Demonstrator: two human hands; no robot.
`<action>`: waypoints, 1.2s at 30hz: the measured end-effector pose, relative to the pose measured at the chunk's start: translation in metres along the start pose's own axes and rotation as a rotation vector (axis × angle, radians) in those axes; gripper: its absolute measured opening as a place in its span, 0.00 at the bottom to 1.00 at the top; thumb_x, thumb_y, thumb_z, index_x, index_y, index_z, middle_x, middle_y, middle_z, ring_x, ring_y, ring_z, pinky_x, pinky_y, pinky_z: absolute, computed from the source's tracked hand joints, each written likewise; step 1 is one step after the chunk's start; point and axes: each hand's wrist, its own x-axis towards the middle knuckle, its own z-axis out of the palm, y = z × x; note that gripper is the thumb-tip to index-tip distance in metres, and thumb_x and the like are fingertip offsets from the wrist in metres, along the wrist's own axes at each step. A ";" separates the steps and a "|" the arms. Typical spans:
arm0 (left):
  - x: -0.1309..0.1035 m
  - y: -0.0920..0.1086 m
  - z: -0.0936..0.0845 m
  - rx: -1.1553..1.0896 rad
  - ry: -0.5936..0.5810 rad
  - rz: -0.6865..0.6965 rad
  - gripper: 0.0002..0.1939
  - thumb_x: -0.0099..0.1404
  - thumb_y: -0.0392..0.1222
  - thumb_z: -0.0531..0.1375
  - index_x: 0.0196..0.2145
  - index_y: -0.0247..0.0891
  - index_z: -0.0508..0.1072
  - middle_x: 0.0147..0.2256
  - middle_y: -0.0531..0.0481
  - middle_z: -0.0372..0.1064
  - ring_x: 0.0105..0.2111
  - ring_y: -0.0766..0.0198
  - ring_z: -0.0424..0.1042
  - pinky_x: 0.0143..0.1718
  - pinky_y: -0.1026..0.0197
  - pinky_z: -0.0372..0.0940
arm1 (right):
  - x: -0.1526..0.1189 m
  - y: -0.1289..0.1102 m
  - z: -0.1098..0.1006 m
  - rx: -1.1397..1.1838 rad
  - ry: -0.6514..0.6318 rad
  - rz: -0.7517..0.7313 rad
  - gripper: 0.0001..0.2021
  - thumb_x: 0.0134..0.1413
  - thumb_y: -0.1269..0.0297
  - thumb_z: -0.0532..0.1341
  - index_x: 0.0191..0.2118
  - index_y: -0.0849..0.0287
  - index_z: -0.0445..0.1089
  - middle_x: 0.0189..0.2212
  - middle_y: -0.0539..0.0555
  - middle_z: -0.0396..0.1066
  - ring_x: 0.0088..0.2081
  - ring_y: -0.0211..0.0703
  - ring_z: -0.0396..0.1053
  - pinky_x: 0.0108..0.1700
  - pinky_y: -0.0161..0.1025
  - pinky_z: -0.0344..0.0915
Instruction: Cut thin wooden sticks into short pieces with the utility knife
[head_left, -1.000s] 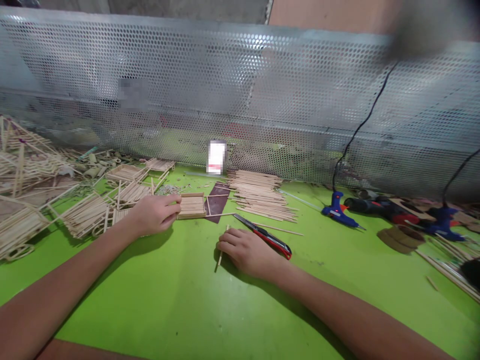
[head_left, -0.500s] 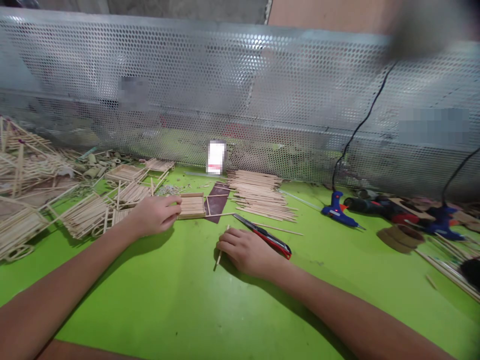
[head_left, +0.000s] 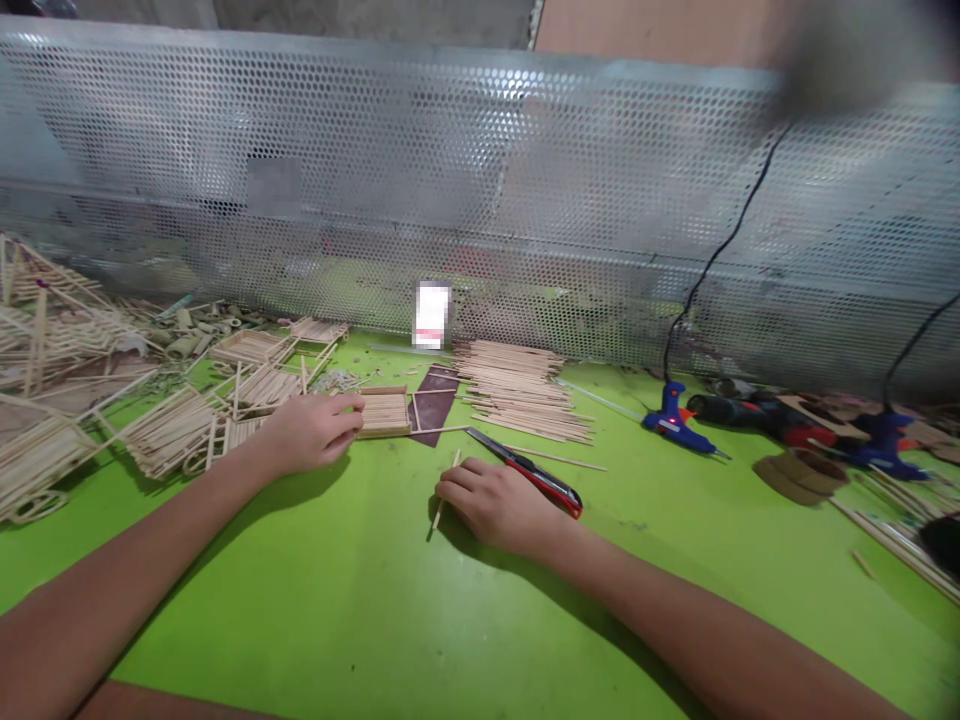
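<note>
My left hand (head_left: 321,432) is closed on the near left end of a small cart made of thin wooden sticks (head_left: 384,412), which lies on the green table. Two shafts of the cart reach right, over a dark brown sheet (head_left: 435,408). Pinched in my right hand (head_left: 487,500) is a short wooden stick (head_left: 436,515), its lower end pointing toward me. Just behind that hand lies a red and black utility knife (head_left: 544,480) with its blade out. A loose stick (head_left: 555,459) rests beyond the knife.
A pile of sticks (head_left: 521,390) lies behind the knife. Several stick carts (head_left: 169,430) crowd the left side. Blue glue guns (head_left: 679,420) with black cords and a brown ring-shaped piece (head_left: 801,473) are at the right. A perforated metal panel (head_left: 375,190) stands along the back.
</note>
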 end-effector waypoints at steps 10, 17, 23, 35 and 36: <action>-0.001 -0.001 0.004 0.001 -0.015 0.006 0.12 0.69 0.33 0.54 0.37 0.35 0.78 0.45 0.43 0.78 0.27 0.67 0.73 0.24 0.66 0.63 | -0.001 0.003 0.001 0.059 0.024 0.015 0.12 0.64 0.77 0.62 0.52 0.62 0.74 0.49 0.58 0.80 0.48 0.47 0.77 0.50 0.43 0.73; -0.001 0.000 0.005 -0.014 -0.008 -0.010 0.11 0.68 0.32 0.55 0.37 0.35 0.78 0.44 0.44 0.78 0.27 0.67 0.73 0.24 0.65 0.64 | -0.001 0.003 0.001 0.062 0.053 0.009 0.13 0.63 0.78 0.62 0.51 0.61 0.75 0.50 0.57 0.80 0.48 0.47 0.78 0.51 0.43 0.74; -0.001 0.000 0.003 -0.014 -0.022 -0.007 0.12 0.68 0.32 0.55 0.37 0.36 0.78 0.45 0.44 0.78 0.27 0.67 0.73 0.24 0.65 0.64 | 0.000 0.003 0.001 0.058 0.060 -0.012 0.11 0.65 0.75 0.62 0.51 0.61 0.74 0.49 0.56 0.80 0.47 0.47 0.77 0.50 0.44 0.74; 0.000 -0.001 0.005 -0.035 -0.043 -0.016 0.13 0.69 0.33 0.54 0.38 0.35 0.79 0.44 0.43 0.79 0.26 0.67 0.73 0.24 0.65 0.65 | 0.001 -0.001 0.001 0.077 0.089 0.023 0.08 0.70 0.71 0.59 0.48 0.60 0.75 0.45 0.57 0.80 0.45 0.46 0.76 0.48 0.43 0.73; -0.001 -0.001 0.005 -0.041 -0.045 -0.018 0.13 0.69 0.33 0.54 0.38 0.35 0.79 0.43 0.43 0.79 0.26 0.67 0.73 0.24 0.65 0.66 | 0.001 -0.002 0.001 0.077 0.088 0.022 0.08 0.70 0.70 0.59 0.48 0.60 0.75 0.46 0.57 0.80 0.45 0.46 0.76 0.48 0.43 0.73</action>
